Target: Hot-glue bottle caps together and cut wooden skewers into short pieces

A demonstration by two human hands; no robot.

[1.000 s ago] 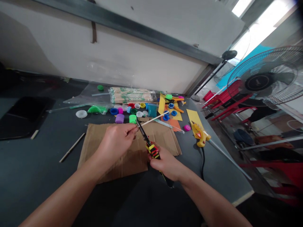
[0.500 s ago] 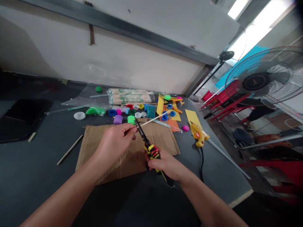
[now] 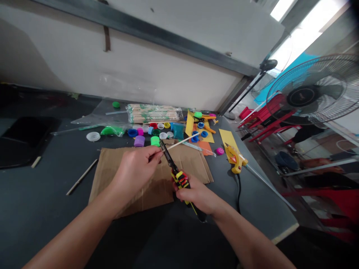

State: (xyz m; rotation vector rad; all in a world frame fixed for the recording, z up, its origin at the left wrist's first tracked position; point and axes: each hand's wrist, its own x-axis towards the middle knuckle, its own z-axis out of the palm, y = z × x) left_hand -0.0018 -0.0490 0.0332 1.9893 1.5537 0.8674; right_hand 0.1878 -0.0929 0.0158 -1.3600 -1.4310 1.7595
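My left hand (image 3: 136, 168) pinches a thin white stick (image 3: 179, 142) above a flattened brown cardboard sheet (image 3: 193, 164). My right hand (image 3: 196, 194) grips scissors (image 3: 181, 179) with a yellow, red and black handle. Their dark blades (image 3: 168, 158) reach the stick right next to my left fingertips. Whether the blades are biting into it is hard to tell. Just beyond the stick lie colourful plastic bottle caps (image 3: 155, 141). A yellow hot glue gun (image 3: 235, 158) rests on yellow paper to the right of my right hand.
A plastic-wrapped bundle of wooden sticks (image 3: 153, 113) lies at the back of the dark table (image 3: 42, 194). A loose stick (image 3: 82, 177) lies left of the cardboard. Beyond the table's right edge stand a standing fan (image 3: 308, 95) and red plastic chairs (image 3: 269, 119).
The whole scene has shifted slightly in the view as my head moved. Both hands keep their hold, with the scissors blades still at the stick.
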